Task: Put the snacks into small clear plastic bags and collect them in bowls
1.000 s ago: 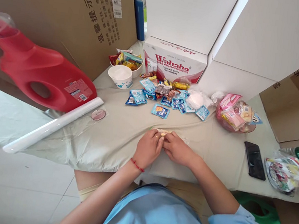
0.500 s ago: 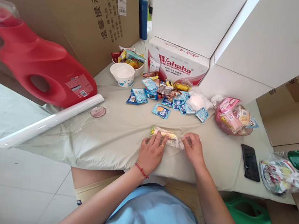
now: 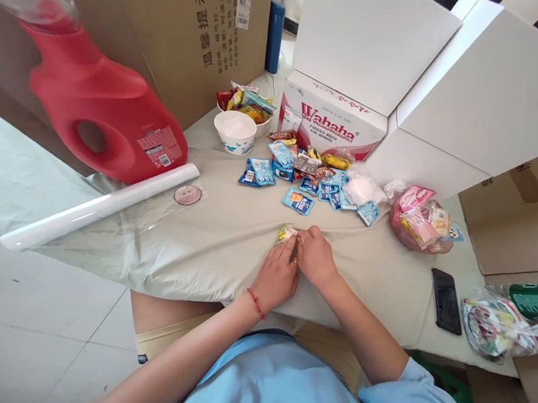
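Observation:
A small clear plastic snack packet (image 3: 286,233) with green and yellow printing lies on the cloth in front of me, mostly covered by my hands. My left hand (image 3: 278,275), a red string on its wrist, presses its fingers onto the packet and holds it against the table. My right hand (image 3: 315,257) meets the left fingertips, with thumb and fingers closed on the packet's wrapper. Just beyond lies a blue snack sachet (image 3: 298,201), apart from both hands.
A heap of snacks (image 3: 307,167) lies before the Wahaba carton (image 3: 334,120). Nearby are a paper bowl (image 3: 234,134) and a pink bowl of packets (image 3: 399,229). Left are a red jug (image 3: 130,113) and white roll (image 3: 107,204); right, a phone (image 3: 446,301) and plastic bottle (image 3: 532,301).
My right hand has moved left against my left fingers, bringing the wrapper's loose end with it. The packet now shows much less. The camera view has shifted slightly.

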`<state>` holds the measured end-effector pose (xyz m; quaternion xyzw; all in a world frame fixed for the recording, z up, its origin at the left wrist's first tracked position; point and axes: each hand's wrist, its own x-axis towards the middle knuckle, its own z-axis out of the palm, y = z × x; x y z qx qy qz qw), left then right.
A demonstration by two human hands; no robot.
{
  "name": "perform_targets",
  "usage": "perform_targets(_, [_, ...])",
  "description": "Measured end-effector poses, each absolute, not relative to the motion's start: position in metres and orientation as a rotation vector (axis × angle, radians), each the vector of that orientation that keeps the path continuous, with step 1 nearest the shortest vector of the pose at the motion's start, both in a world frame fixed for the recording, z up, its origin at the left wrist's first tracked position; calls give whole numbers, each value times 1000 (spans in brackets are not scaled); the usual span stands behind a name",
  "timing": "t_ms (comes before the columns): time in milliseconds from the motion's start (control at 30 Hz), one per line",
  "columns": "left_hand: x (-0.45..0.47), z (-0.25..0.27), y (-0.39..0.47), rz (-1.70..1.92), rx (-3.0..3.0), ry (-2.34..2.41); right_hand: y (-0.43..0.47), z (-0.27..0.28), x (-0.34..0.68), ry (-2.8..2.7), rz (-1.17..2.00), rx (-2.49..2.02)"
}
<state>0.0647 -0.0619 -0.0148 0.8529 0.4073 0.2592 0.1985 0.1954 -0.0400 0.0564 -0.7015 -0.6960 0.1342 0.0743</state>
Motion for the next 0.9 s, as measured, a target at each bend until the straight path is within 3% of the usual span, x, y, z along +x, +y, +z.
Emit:
perform_targets(233, [42, -4, -61, 915, 2024, 842, -55, 60, 206, -2349, 303, -1852])
perform_targets(533, [35, -8, -71, 1102, 1305, 1006, -53, 60, 196, -2676, 60, -1867])
perform_targets(733, [14, -3, -75, 1203, 1323, 1235, -45, 49, 203, -2627, 87, -1839])
perform_targets(900, [5, 11, -69, 1192, 1543, 1312, -38, 57, 233, -2156, 286, -1726])
